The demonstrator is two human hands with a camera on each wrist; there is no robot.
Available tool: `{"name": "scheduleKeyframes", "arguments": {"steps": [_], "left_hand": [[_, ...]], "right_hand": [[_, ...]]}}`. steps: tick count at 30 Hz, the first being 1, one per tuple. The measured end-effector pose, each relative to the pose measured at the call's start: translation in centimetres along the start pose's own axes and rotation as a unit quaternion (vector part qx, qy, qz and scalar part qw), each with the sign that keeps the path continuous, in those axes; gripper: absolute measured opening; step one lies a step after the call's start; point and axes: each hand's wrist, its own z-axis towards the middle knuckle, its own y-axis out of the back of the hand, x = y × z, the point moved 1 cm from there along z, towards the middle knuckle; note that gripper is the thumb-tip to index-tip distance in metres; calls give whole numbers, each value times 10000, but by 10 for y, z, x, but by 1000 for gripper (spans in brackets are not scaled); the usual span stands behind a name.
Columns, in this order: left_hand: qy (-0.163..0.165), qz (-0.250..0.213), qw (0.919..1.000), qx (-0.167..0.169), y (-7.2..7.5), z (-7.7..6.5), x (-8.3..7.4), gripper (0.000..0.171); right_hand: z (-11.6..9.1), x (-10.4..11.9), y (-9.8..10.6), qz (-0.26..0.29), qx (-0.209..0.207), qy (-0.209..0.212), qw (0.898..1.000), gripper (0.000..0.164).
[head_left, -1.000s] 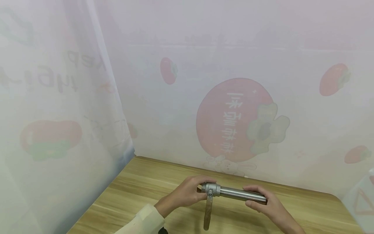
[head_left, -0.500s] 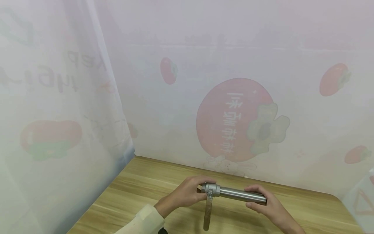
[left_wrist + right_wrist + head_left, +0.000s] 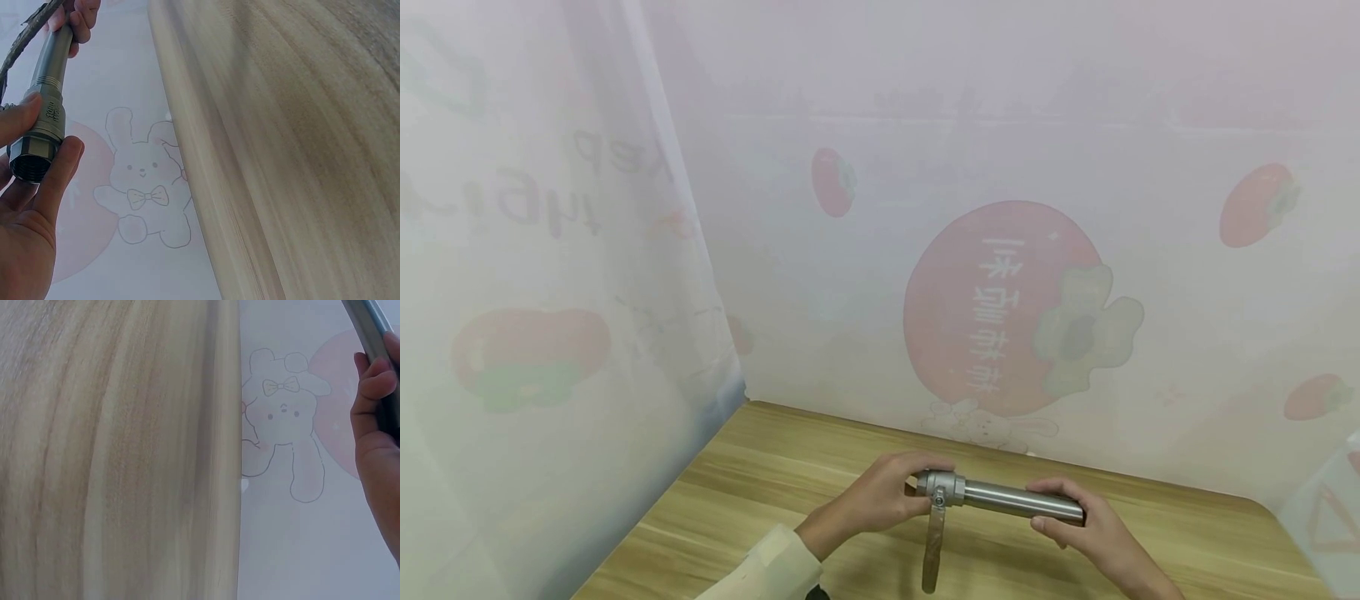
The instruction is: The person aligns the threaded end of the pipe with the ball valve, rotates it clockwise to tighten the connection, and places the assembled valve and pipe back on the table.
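Observation:
In the head view a metal ball valve [image 3: 945,487] is joined to a straight steel pipe [image 3: 1011,497], both held above the table. The valve's lever handle [image 3: 933,550] points toward the person. My left hand [image 3: 883,493] grips the valve body at its left end, thumb on the near side, fingers on the far side. Around the pipe's right end curl the fingers and thumb of my right hand [image 3: 1086,525]. The left wrist view shows the valve's open threaded end [image 3: 32,164] between thumb and fingers. In the right wrist view the pipe [image 3: 374,331] is only partly visible.
Beneath the hands lies a wood-grain table [image 3: 775,467]. A pale curtain [image 3: 820,292] printed with red fruit and a rabbit hangs along its far edge, and another curtain [image 3: 550,275] hangs at the left.
The right hand's fingers have shifted slightly on the pipe, with a fingertip now showing beneath. The valve and left hand stay almost in place.

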Motion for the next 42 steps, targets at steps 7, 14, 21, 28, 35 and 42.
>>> {"name": "scheduleKeyframes", "arguments": {"steps": [7,14,21,28,35,42], "left_hand": [[54,-6,10000,-6,0,0,0,54],[29,70,10000,19,0,1,1,53],[95,52,9999,3,0,1,1,54],[122,32,9999,-16,-1,0,1,54],[139,-17,9999,-12,-1,1,1,51],[157,-59,9999,9,0,1,0,50]], "right_hand": [[0,-1,1,24,-20,3,10000,40],[0,-2,2,14,-35,-4,10000,38],[0,-2,2,30,-33,35,10000,36],[1,-2,2,64,-62,-2,10000,38],[0,1,1,-48,-209,-156,9996,46],[2,1,-2,-272,-238,-11,9993,50]]}}
